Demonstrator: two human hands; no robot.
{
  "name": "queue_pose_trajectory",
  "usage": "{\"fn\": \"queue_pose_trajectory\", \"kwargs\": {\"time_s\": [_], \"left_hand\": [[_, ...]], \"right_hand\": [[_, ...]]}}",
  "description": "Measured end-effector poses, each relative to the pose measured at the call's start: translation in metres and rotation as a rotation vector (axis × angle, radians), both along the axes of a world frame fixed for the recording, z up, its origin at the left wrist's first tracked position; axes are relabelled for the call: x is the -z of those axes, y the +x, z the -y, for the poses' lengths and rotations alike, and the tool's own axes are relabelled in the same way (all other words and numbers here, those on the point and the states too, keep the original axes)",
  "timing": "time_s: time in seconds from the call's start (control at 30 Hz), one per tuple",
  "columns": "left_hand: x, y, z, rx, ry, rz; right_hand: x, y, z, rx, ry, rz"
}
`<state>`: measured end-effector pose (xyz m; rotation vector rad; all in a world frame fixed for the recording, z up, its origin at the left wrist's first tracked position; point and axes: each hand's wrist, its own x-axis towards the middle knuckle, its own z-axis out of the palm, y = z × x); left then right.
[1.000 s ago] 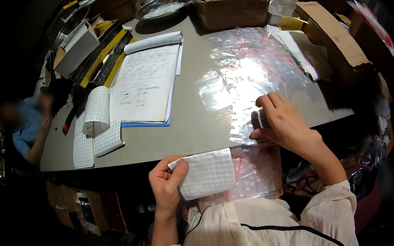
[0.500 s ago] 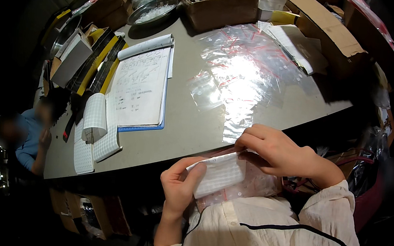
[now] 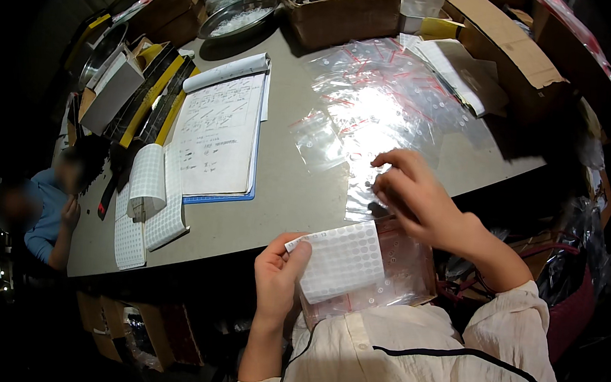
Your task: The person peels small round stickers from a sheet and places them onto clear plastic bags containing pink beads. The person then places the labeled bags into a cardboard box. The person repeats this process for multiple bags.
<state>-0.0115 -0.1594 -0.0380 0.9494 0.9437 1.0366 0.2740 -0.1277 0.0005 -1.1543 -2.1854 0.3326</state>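
Note:
My left hand [image 3: 279,274] grips a white sheet of round stickers [image 3: 343,260] by its left edge, thumb on top. The sheet lies flat above a box [image 3: 425,272] at my lap that holds clear bags with red strips. Over the table's near edge, my right hand [image 3: 416,200] is raised with its fingers bent together. Anything between its fingertips is too small to make out. Beneath and beyond that hand, a clear zip bag [image 3: 363,206] lies at the near end of a spread of overlapping clear bags [image 3: 392,97].
A clipboard with written pages [image 3: 216,141] and an open pad of sticker sheets [image 3: 149,193] lie on the left. Behind stand a bowl of small clear pieces [image 3: 236,24], a carton of metal parts [image 3: 341,14] and another carton [image 3: 508,34]. Another person [image 3: 53,207] sits far left.
My right hand has left the sticker sheet and risen forward over the nearest bag. The sheet, bent before, now lies flatter in my left hand.

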Motion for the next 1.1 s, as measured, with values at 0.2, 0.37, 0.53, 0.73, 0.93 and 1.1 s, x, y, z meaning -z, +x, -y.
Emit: {"fn": "queue_pose_trajectory", "kwargs": {"time_s": [0.2,0.37,0.53,0.73,0.93,1.1], "left_hand": [[-0.013,-0.008,0.008,0.216,-0.056,-0.157],[-0.043,-0.008,0.016,0.133,-0.005,-0.061],[-0.054,-0.017,0.016,0.109,0.039,-0.075],[-0.036,-0.015,0.012,0.009,0.188,-0.419],[-0.039,-0.009,0.010,-0.043,0.356,-0.546],[-0.047,0.000,0.008,-0.029,0.405,-0.554]], "right_hand": [[0.014,-0.002,-0.017,0.218,0.129,0.257],[0.000,0.012,-0.022,0.178,-0.095,0.215],[-0.029,-0.006,-0.001,-0.065,-0.106,0.092],[-0.036,-0.032,0.010,-0.254,-0.143,-0.053],[-0.046,-0.037,0.005,-0.251,-0.099,-0.028],[-0.029,-0.061,0.006,-0.303,0.061,0.114]]}}
